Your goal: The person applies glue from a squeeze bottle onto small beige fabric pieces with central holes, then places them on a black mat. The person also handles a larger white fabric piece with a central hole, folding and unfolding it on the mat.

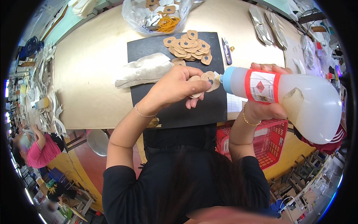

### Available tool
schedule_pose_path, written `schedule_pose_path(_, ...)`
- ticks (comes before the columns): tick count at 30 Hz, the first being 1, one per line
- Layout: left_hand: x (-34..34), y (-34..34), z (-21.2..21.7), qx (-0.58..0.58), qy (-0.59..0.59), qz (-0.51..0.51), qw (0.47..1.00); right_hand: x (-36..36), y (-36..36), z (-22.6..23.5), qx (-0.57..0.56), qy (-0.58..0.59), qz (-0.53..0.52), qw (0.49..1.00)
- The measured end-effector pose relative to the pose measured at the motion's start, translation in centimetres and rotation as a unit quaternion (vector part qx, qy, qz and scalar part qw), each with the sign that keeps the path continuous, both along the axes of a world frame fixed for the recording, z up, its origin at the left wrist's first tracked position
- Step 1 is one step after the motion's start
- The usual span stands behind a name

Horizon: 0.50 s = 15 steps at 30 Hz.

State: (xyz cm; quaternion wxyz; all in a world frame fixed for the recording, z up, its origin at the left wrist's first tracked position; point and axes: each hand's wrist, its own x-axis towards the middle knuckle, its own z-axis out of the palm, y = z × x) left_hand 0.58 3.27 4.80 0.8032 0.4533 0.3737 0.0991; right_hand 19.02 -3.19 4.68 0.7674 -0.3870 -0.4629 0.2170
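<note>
My left hand (pixel 178 86) pinches a small tan leather piece (pixel 210 79) with a dark hole, held above the black mat (pixel 194 108). My right hand (pixel 265 108) grips a large translucent squeeze bottle (pixel 298 98) with a blue nozzle and a red-banded label, tipped sideways. The nozzle tip touches the tan piece. A heap of matching tan pieces (pixel 189 45) lies at the far side of the mat. A flat silvery-grey material piece (pixel 143 69) rests on the mat's left edge.
A clear plastic bag (pixel 156 16) with more pieces and orange rubber bands sits at the back. Small snips (pixel 226 50) lie right of the mat. Silvery strips (pixel 266 24) lie far right. A red basket (pixel 268 140) stands under the table. A person in pink (pixel 35 147) sits at left.
</note>
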Motion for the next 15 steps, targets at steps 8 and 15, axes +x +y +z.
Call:
schedule_pose_path(8, 0.0, 0.0, -0.1, 0.006, 0.005, 0.002, 1.0, 0.4, -0.6, -0.6, 0.051, 0.031, 0.129, 0.99)
schedule_pose_path(15, 0.1, -0.1, -0.2, 0.009, 0.006, 0.014, 1.0, -0.4, -1.0, -0.3, -0.004, 0.069, 0.188, 0.98)
